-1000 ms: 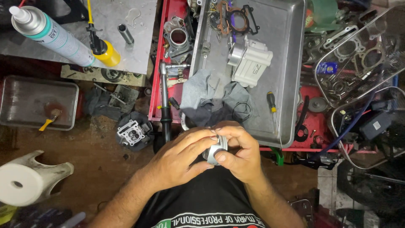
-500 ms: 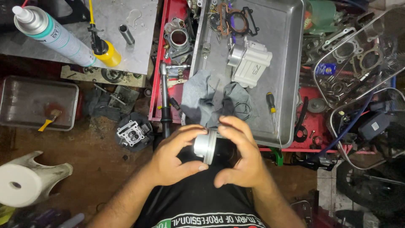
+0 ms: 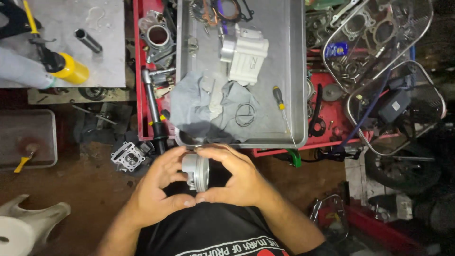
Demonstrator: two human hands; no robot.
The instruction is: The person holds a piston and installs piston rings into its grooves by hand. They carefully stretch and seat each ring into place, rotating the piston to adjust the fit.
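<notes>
Both hands cup a silver piston [image 3: 195, 171] just below the metal tray [image 3: 296, 71]: left hand [image 3: 159, 187] and right hand [image 3: 234, 178], fingers wrapped round it. In the tray lie a grey rag [image 3: 199, 106], a white cylinder block [image 3: 244, 53] and a screwdriver [image 3: 280, 105].

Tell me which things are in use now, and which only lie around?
In use: piston, held between left hand and right hand.

Lying about: metal tray, grey rag, white engine part, screwdriver, ratchet wrench, yellow bottle.
</notes>
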